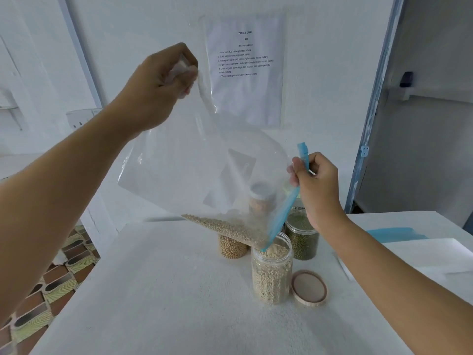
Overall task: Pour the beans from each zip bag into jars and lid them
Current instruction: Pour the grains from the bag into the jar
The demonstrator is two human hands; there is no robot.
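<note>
Lying flat on the white bench (153, 303), nearest its front edge among the things, was a wood-toned lid (309, 288). It sat just right of an open clear jar (271, 275), though contact between the two could not be judged. The jar stood near the middle of the bench and was filled almost to its mouth with pale beans (271, 254).

Above it hung a clear zip bag (204, 162), tilted so that one end of its blue zip strip (286, 211) dipped into the jar's mouth. A thin wedge of the same pale beans lay along the bag's low edge. The right hand (317, 185) held the strip near its upper end, its fingers pinching it. The left hand (158, 83) was raised high over the left side of the bench, its fingers curled tightly round the bag's bunched opposite corner.

Behind the open jar, toward the far edge, stood a jar of yellow beans (231, 248) and a jar of green beans (303, 237). A lidded jar (261, 201) with brownish contents showed blurred through the bag. Toward the right edge lay another flat bag (399, 234) with a blue band. A printed sheet (245, 70) hung on the wall beyond.
</note>
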